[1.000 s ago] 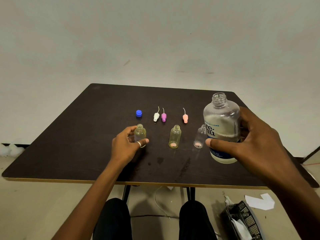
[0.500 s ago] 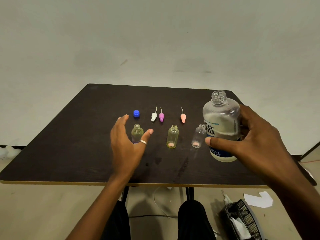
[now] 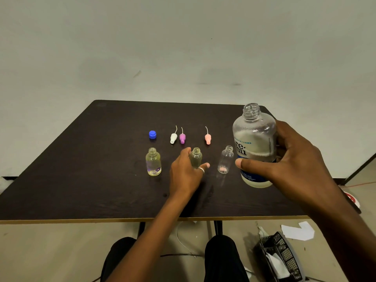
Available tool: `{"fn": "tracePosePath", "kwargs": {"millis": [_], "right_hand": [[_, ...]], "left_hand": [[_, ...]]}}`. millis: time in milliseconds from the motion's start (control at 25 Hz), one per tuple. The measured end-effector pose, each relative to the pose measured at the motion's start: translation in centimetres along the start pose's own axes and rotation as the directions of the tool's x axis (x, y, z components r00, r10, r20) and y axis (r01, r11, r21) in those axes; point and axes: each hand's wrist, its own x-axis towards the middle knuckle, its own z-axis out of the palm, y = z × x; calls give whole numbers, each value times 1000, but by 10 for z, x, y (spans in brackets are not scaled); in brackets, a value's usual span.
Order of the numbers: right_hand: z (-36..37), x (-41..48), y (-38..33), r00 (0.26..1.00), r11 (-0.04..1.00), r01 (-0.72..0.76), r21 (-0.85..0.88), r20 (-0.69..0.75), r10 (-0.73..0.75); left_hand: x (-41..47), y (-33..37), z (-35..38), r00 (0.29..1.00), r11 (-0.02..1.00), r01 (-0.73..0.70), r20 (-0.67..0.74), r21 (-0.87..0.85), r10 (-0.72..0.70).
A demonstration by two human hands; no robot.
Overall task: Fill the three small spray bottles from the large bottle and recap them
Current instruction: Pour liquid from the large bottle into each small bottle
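Three small uncapped bottles stand in a row on the dark table (image 3: pixel 81 180). The left bottle (image 3: pixel 153 162) holds yellowish liquid. My left hand (image 3: pixel 186 176) wraps thumb and fingers round the middle bottle (image 3: pixel 196 157). The right bottle (image 3: pixel 225 159) is clear and looks empty. My right hand (image 3: pixel 295 165) grips the large uncapped bottle (image 3: pixel 254 143), upright at the right and partly full. Behind the row lie a blue cap (image 3: pixel 152 134) and white (image 3: pixel 173 138), purple (image 3: pixel 182 138) and pink (image 3: pixel 208 138) spray tops.
The table's front edge runs just above my knees. On the floor to the right sit a black mesh basket (image 3: pixel 280 259) and a white paper scrap (image 3: pixel 298 231). A plain wall stands behind the table.
My left hand let go of the left small bottle, opened, and moved right to take hold of the middle bottle. My right hand kept the large bottle upright in about the same place.
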Motion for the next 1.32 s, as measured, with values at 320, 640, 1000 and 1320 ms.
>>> {"fn": "tracePosePath", "kwargs": {"millis": [320, 640, 1000, 1320], "right_hand": [[3, 0, 0, 1000, 1000, 0, -17, 21, 0], [15, -7, -5, 989, 943, 147, -298, 49, -139], [25, -17, -16, 975, 880, 223, -421, 98, -200], [28, -20, -19, 966, 839, 258, -479, 127, -225]], "left_hand": [[-11, 16, -35, 997, 999, -50, -54, 14, 51], [-75, 50, -120, 989, 987, -146, 22, -73, 148], [-96, 59, -131, 982, 975, -170, 59, -141, 180], [-94, 63, -130, 978, 967, -182, 74, -177, 197]]}}
